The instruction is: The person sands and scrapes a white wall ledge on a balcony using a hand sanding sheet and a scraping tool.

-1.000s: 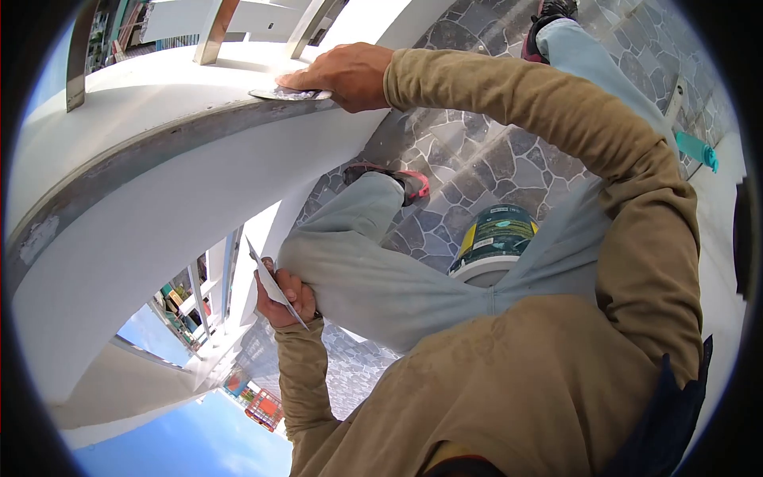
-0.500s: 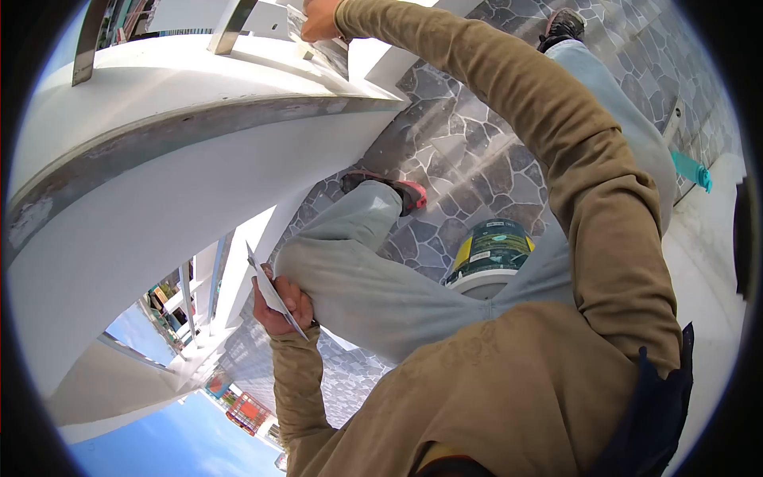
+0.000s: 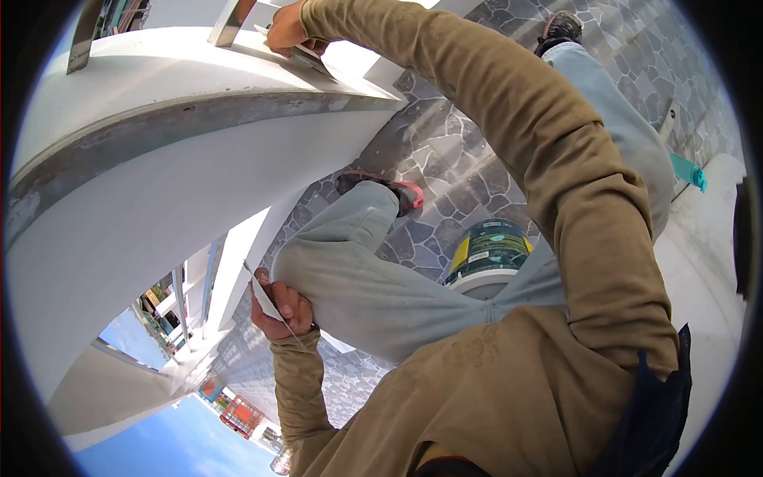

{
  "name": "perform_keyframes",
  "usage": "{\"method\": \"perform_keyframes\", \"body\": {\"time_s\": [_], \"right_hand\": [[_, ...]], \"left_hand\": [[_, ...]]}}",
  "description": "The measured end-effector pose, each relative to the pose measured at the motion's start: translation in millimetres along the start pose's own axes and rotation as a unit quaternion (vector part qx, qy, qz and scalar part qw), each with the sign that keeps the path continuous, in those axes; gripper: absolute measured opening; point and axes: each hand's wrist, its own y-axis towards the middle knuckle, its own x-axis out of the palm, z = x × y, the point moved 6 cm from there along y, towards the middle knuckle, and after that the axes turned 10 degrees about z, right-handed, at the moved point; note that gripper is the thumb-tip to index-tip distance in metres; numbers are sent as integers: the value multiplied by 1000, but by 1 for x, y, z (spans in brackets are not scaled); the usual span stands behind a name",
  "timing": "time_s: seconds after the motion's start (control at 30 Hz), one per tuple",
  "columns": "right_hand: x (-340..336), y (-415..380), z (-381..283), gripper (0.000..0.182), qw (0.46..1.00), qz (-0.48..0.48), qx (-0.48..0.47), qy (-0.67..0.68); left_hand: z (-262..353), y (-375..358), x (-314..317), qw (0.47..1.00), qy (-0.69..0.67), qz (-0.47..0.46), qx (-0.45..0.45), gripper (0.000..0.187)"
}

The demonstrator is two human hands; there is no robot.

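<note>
My left hand (image 3: 280, 306), low at the left beside my knee, is closed around a thin flat scraper-like plate (image 3: 269, 300), held nearly edge-on with its pale face showing. My right arm reaches across to the top of a curved white wall (image 3: 199, 143). There my right hand (image 3: 288, 32) is closed on a flat grey-edged tool (image 3: 312, 59), possibly a scraper, against the white ledge just right of a metal post (image 3: 230, 22). My fingers hide most of this tool.
A green and yellow bucket (image 3: 490, 253) with a white rim stands between my legs on the stone-patterned floor (image 3: 469, 163). A teal object (image 3: 688, 172) lies at the right by a white surface (image 3: 703, 238). Railing posts rise from the wall.
My right hand has slid left along the ledge with its tool, closer to the metal post. My left hand has tilted its plate slightly and otherwise stayed put.
</note>
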Motion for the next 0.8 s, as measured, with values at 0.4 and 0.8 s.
{"method": "perform_keyframes", "body": {"time_s": [0.4, 0.8], "right_hand": [[-46, -47, 29, 36, 996, 44, 48, 57], [2, -18, -2, 30, 992, -28, -72, -103]], "left_hand": [[1, -2, -6, 997, 6, 81, 10, 35], [1, -2, -5, 996, 14, 82, 17, 33]]}}
